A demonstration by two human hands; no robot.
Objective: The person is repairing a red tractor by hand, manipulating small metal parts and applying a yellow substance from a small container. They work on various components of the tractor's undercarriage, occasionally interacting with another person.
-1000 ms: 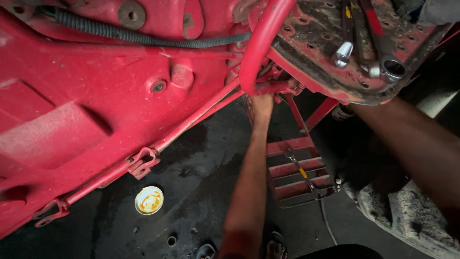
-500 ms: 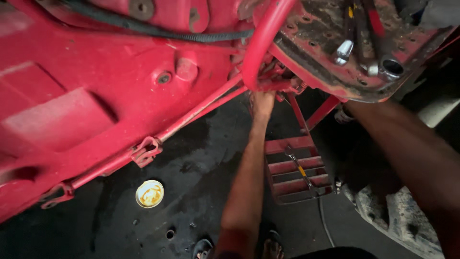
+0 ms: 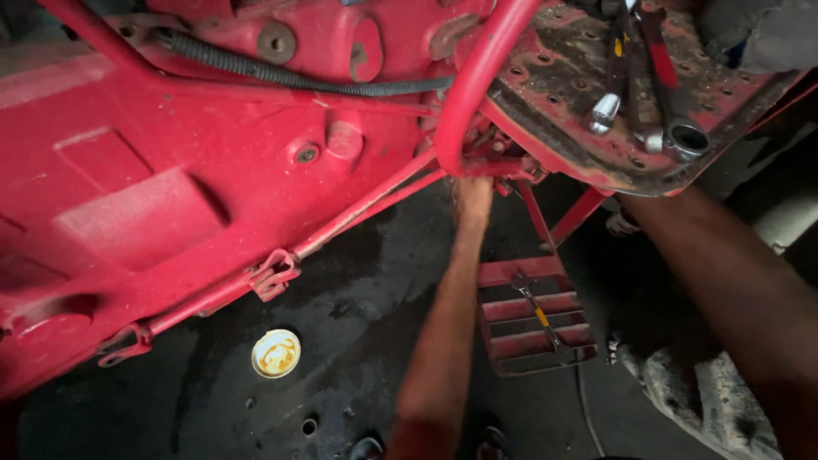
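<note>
the left hand (image 3: 474, 194) is reaching up under the red frame (image 3: 170, 196), its fingers tucked behind the bracket (image 3: 498, 166) where the curved tube (image 3: 477, 77) is meeting the linkage rods (image 3: 358, 213); i cannot tell how wide it is or what it is gripping, since the metal is hiding the fingertips. the right forearm is running up under the perforated plate (image 3: 579, 94), and the right hand itself is lying out of sight behind that plate.

the bracket is looking like painted steel, stiff and heavy, likely greasy, so a firm grip on its edge or on a fastener would probably serve better than the smooth tube.

wrenches (image 3: 656, 94) are lying on the plate, close to its lower edge. another wrench (image 3: 538, 317) with a yellow band is resting across the red step (image 3: 528, 315) just beside the left forearm. a black hose (image 3: 290, 77) is crossing the frame above. a small round lid (image 3: 276, 353) is sitting on the dark, wet floor (image 3: 358, 324), well apart from the hands. the rods and tube are crowding the way to the bracket.
</note>
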